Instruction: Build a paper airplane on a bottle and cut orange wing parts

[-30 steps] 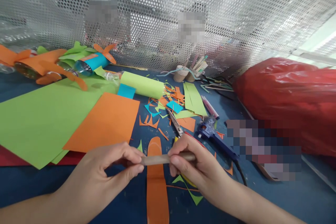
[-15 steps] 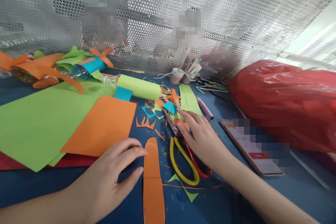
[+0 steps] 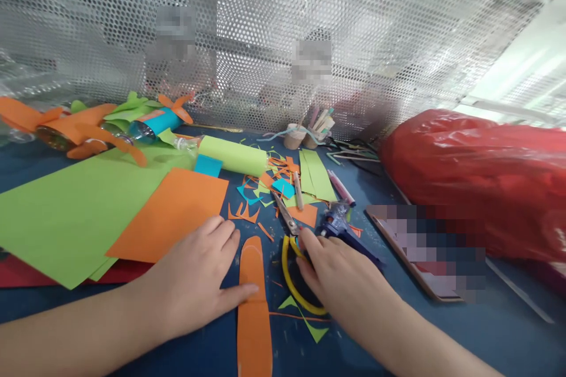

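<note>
Paper strip [image 3: 254, 318], orange, round-ended.

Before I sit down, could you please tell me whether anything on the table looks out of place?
Paper scraps lie strewn around the scissors, which looks untidy, though I see nothing clearly spilled or broken.

Perforated screen [image 3: 265, 23]: metal, shiny. Red bag [image 3: 477, 171]: thin plastic, glossy, wrinkled. Orange strip [image 3: 254, 330]: paper, matt, smooth apart from a crease. Scissor blades [image 3: 286, 215]: metal; yellow handle loop [image 3: 290, 283]: smooth, apparently plastic.
</note>
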